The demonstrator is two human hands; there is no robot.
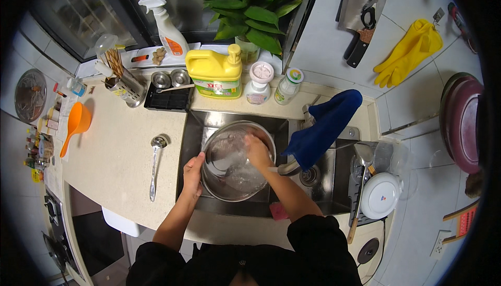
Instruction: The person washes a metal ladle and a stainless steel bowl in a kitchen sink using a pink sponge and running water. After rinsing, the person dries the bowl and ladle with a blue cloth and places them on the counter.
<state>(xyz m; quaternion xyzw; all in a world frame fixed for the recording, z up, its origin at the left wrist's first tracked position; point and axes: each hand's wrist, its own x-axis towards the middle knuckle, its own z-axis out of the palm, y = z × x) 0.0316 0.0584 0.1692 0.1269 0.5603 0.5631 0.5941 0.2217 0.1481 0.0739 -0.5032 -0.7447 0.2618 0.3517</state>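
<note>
A round stainless steel basin [214,184] sits in the left bowl of the sink, with what looks like water inside. My left hand [193,172] grips its left rim, thumb at the edge. Inside the basin, toward its right side, is my right hand [257,152]; motion smears its fingers, so I cannot tell what they hold, if anything. Close to my right wrist is the faucet spout [288,168]. A dark blue cloth [324,126] hangs over the faucet. Near the sink's front edge, beneath my right forearm, lies a pink sponge-like piece [279,211].
A metal ladle [155,166] and an orange scoop [77,121] lie on the left counter. Behind the sink stand a yellow jug [214,72], a pump bottle [259,83] and a jar [288,86]. A drying rack on the right holds a white bowl [381,196]. A cleaver [360,9] hangs on the wall.
</note>
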